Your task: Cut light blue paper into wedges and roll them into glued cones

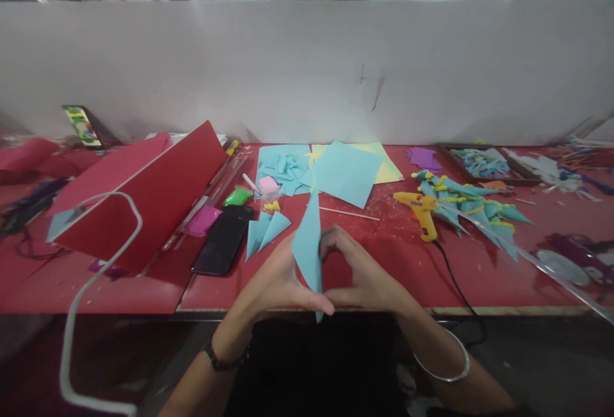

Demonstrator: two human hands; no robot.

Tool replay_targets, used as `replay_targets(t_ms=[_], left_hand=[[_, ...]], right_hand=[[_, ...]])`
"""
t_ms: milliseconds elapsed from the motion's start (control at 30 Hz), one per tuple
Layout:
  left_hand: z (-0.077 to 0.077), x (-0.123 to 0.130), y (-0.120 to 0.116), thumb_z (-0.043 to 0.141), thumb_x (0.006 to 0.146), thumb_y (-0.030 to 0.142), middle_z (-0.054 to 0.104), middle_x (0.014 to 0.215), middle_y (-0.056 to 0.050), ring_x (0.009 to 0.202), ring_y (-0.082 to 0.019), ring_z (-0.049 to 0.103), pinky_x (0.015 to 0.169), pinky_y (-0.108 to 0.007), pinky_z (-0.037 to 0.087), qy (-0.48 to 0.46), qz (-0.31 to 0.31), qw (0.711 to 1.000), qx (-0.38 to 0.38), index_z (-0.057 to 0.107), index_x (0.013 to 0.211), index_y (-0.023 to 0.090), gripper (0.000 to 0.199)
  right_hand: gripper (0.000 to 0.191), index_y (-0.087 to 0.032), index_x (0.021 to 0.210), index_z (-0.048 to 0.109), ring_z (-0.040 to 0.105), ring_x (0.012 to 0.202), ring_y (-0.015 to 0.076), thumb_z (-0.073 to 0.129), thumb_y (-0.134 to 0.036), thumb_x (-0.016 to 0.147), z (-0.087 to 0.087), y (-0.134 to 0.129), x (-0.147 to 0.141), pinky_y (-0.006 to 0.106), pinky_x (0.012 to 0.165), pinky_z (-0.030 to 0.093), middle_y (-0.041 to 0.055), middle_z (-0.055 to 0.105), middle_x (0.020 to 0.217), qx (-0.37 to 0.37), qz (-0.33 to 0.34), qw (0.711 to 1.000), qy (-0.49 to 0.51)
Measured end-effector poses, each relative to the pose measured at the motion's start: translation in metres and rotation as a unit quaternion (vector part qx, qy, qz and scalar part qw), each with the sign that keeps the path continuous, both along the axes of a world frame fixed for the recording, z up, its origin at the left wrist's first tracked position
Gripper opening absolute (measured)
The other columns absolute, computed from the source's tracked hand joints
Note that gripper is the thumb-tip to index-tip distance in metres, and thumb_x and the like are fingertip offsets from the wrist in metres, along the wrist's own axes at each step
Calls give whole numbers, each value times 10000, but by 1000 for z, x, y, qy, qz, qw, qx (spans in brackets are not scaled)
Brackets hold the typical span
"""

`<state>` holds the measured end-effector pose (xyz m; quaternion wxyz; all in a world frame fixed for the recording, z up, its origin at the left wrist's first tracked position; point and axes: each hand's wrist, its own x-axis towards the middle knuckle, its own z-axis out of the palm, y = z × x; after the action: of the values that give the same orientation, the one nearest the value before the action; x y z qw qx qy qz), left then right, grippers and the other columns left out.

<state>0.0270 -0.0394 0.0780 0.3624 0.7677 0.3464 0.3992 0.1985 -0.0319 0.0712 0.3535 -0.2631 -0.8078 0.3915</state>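
Note:
A sheet of light blue paper (pixel 309 244), curled or folded with a pointed top, stands upright between my hands above the table's front edge. My left hand (pixel 283 283) grips its left side, the thumb laid across the lower end. On the right, my right hand (pixel 359 270) has its thumb and fingers bent against the paper's other edge, leaving a gap inside the palm; some fingertips are hidden behind the sheet. Close to my left hand lie small blue paper cones (pixel 266 231) and a black phone (pixel 223 240). A thin wooden stick (pixel 350 213) lies beyond my right hand.
Blue sheets (pixel 348 171) and cut blue pieces (pixel 285 171) lie ahead. To the right are a yellow glue gun (pixel 422 209) with its cord, yellow-trimmed blue cones (pixel 480 209) and a tray (pixel 484 164). A red board (pixel 158 193) leans at left, near a white bent tube (pixel 71 334).

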Motion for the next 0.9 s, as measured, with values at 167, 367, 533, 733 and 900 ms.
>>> replay_targets(t_ms=[167,367,533,733,900], left_hand=[[1,1,1,677,512,624,526,858,-35,754,-197,503,673,-325,446,20,14,999,25,514,943,191,632],[1,1,2,643,514,663,538,878,-49,773,-204,512,686,-330,453,26,11,1000,14,521,961,182,668],[-2,-1,-1,658,559,612,582,859,-58,775,-210,542,679,-328,474,27,6,999,25,534,927,167,591],[4,-11,4,465,821,235,607,863,-41,816,-177,563,740,-314,473,63,63,984,156,547,791,182,102],[16,-62,-20,475,815,197,605,767,-18,699,-148,553,620,-266,474,114,143,959,215,570,820,202,96]], right_hand=[[446,-208,898,425,476,811,150,717,-391,615,0,-1,-2,305,722,458,28,461,917,1,-9,1000,-10],[376,-206,913,454,502,816,158,687,-350,656,1,-2,-2,315,734,477,37,494,927,-1,-14,1000,-10],[260,-214,978,494,531,918,206,579,-276,739,-2,-3,3,374,806,473,48,564,961,12,-5,1000,-14],[115,-220,887,558,568,832,180,458,-239,836,1,-3,6,347,765,472,33,613,874,60,-103,993,-5],[148,-246,936,584,578,665,177,534,-309,812,14,-12,57,311,581,475,31,632,773,71,-155,985,0]])
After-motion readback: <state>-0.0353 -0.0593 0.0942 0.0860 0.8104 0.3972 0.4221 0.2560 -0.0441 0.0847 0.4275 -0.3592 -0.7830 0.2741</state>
